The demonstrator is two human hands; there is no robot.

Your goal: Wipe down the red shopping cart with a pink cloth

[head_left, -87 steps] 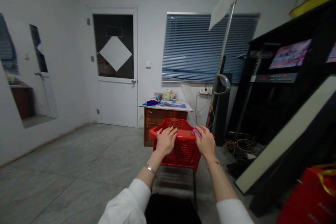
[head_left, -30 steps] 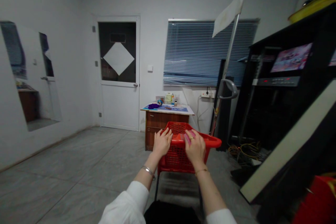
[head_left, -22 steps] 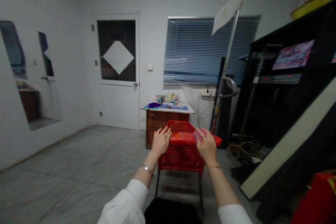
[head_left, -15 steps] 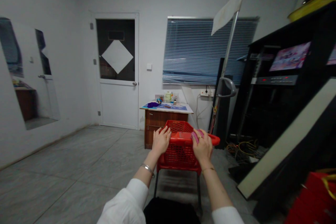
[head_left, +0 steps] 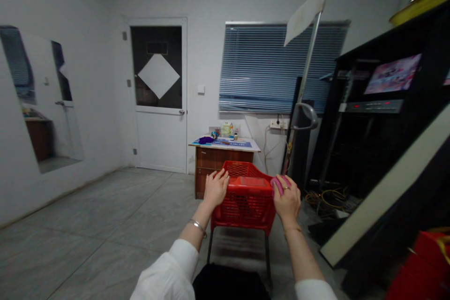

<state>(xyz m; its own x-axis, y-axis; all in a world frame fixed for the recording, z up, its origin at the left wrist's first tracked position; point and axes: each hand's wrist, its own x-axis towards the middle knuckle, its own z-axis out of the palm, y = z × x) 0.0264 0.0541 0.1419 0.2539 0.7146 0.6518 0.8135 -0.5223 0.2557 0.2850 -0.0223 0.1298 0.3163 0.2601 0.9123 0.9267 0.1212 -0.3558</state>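
A red plastic shopping cart stands in front of me on dark legs, its handle side facing me. My left hand is closed over the left end of the red handle. At the right end, my right hand presses a pink cloth against the handle, its fingers wrapped over the cloth. The part of the handle under the cloth is hidden.
Beyond the cart is a brown wooden cabinet bearing a purple cloth and small bottles. A white door is at the back left. On the right stand a black rack and a leaning board, with loose cables on the floor.
My right hand has slid the pink cloth rightward along the handle to its right end. My left hand stays on the handle's left end.
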